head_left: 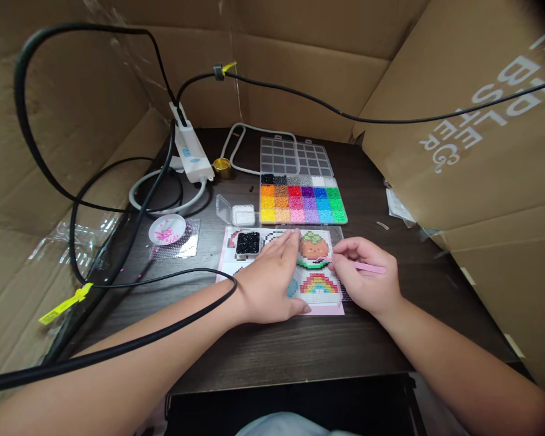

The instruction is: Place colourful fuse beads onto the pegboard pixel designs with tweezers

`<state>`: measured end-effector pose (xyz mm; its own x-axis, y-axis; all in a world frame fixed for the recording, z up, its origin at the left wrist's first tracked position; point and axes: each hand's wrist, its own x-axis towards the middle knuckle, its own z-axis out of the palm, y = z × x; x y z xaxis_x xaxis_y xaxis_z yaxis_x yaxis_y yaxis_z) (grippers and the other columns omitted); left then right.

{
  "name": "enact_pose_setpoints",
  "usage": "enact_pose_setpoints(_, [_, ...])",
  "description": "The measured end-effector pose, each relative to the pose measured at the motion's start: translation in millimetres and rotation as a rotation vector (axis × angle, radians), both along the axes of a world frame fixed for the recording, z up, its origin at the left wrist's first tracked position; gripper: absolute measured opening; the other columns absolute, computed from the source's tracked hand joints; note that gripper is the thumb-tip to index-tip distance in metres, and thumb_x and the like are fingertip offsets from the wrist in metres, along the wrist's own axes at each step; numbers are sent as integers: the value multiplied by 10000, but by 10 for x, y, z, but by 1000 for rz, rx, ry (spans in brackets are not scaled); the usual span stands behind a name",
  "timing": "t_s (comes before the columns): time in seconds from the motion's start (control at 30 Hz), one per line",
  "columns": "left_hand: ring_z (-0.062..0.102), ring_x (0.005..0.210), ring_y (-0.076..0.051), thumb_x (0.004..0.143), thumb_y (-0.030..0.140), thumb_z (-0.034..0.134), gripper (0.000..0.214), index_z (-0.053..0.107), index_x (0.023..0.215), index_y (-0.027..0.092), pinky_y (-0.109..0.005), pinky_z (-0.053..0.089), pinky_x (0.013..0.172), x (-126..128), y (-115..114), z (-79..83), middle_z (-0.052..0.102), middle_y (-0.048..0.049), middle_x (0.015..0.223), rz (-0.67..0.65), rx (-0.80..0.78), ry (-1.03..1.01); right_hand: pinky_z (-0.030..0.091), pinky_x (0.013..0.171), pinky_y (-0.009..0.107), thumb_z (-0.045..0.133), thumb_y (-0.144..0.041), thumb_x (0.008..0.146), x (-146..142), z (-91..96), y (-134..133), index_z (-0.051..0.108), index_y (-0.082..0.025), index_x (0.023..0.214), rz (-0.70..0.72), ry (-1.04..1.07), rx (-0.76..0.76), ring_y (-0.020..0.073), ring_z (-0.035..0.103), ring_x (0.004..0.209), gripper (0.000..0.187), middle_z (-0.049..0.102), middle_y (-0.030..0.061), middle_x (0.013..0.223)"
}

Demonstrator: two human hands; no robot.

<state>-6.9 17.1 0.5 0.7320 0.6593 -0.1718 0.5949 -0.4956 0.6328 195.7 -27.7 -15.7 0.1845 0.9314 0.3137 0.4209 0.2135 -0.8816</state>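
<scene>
Left forearm (136, 375) nearest me, my left hand (272, 281) lies open over the chart (324, 309); the right hand (370, 284) pinches tweezers (370, 267), aimed leftward at green beads (306, 264) between both.

- Left wall (86, 115), far wall (300, 60), right wall (472, 206): brown cardboard, creased
- White lettering (495, 124), right wall (runs aslant)
- Dark wood-grain table (327, 348) between walls
- Light soft, dimmer far left
</scene>
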Motion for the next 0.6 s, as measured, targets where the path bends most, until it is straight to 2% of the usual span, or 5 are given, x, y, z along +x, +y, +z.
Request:
enact_pose_setpoints(0.2, [109, 1546, -379, 672, 455, 817, 1242, 57, 1571, 58, -533, 193, 1247, 1, 0, 8, 119, -288, 1649, -8, 14, 9, 469, 460, 256, 686, -182, 789, 47, 0, 28, 665, -194, 823, -55, 139, -30, 129, 601, 484, 42, 689, 4, 646])
enact_pose_setpoints(0.33, [99, 1544, -393, 671, 461, 818, 1252, 51, 1571, 50, -554, 201, 1239, 4, -3, 38, 118, -298, 1645, -6, -12, 0, 423, 393, 249, 686, -193, 789, -6, 183, 157, 640, -207, 847, -53, 280, -39, 104, 516, 384, 76, 666, -13, 598])
enact_pose_setpoints(0.47, [96, 1545, -397, 655, 453, 828, 1256, 79, 1564, 18, -540, 202, 1241, 1, -2, 40, 123, -308, 1641, -12, -6, -38, 402, 362, 238, 666, -191, 757, -282, 420, 367, 618, -217, 831, 47, 372, -82, 103, 507, 355, 92, 645, -23, 556])
enact_pose_setpoints(0.6, [255, 1510, -393, 637, 420, 842, 1075, 304, 1512, 103, -535, 249, 1226, -4, -8, 55, 314, -235, 1603, -13, 49, -89, 435, 396, 232, 627, -180, 700, -660, 495, 560, 607, -206, 772, 158, 337, -168, 115, 567, 409, 80, 634, -24, 547])
